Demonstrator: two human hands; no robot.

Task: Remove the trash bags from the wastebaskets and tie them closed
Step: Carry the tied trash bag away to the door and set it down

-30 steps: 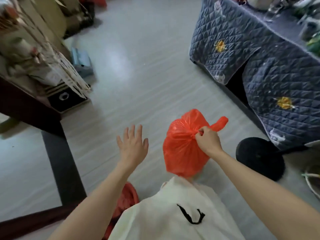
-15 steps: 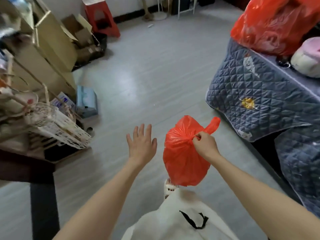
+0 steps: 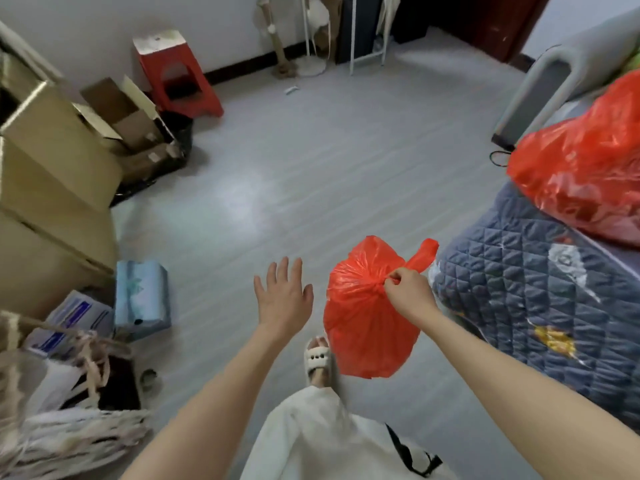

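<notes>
Hands first: our right hand [image 3: 408,292] pinches the gathered neck of the small red trash bag [image 3: 367,323]; our left hand [image 3: 282,296] is spread flat, holding nothing, just beside the bag at its 9 o'clock. Bag hangs clear of the floor [image 3: 311,188], long axis near vertical, neck at top, loose tail poking toward 1 o'clock. Right hand is on it; left is nearest spare. No wastebasket that we can identify from here. We judge the neck already knotted, so next is probably a set-down. Room: quilted bed [image 3: 540,299] at 3 o'clock carrying a bigger red bag [image 3: 581,174], cardboard boxes [image 3: 59,161] at 10, red stool [image 3: 176,74] at 11, open floor ahead.
</notes>
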